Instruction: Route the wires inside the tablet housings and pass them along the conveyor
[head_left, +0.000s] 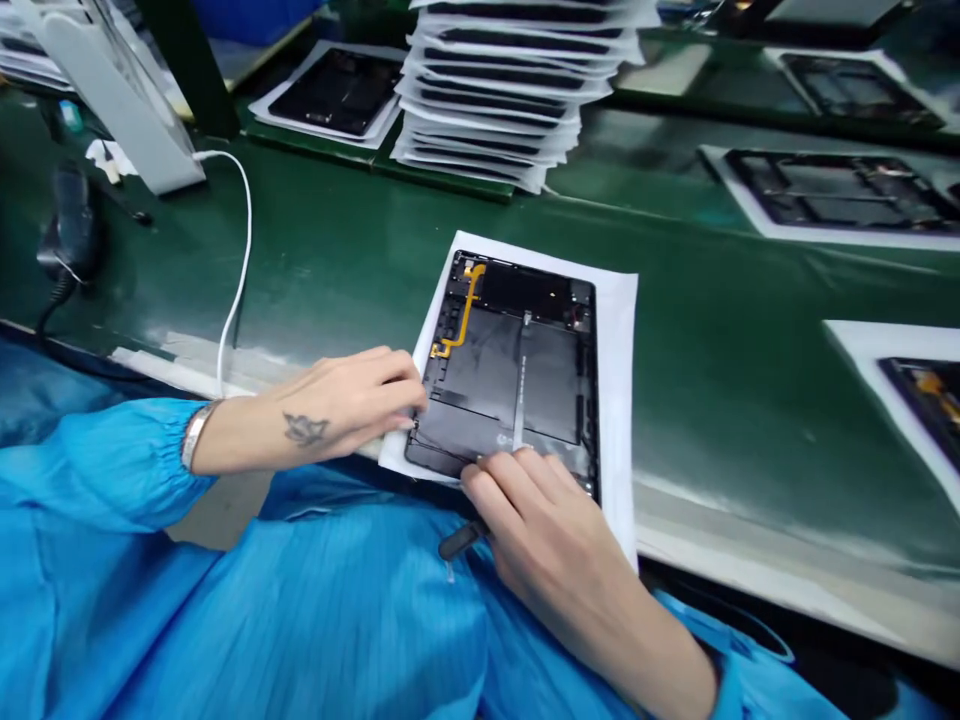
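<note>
An opened black tablet housing point(487, 365) lies on a white sheet point(619, 400) at the bench's front edge. An orange flex cable point(466, 315) runs down its left side, and a pale strip point(520, 385) crosses its middle. My left hand point(364, 400) is at the lower left edge of the housing, fingers bent together; what its fingertips grip is hidden. Over the near edge, my right hand point(544, 520) is closed, with a dark handle-like piece point(461, 540) sticking out below it. I cannot make out that object fully.
Behind stands a tall stack of white sheets point(517, 90), with another tablet point(337, 90) to its left. More tablet housings point(840, 190) lie on sheets at the right. A white cable point(247, 230), a grey stand point(120, 100) and a dark corded device point(71, 225) are at the left.
</note>
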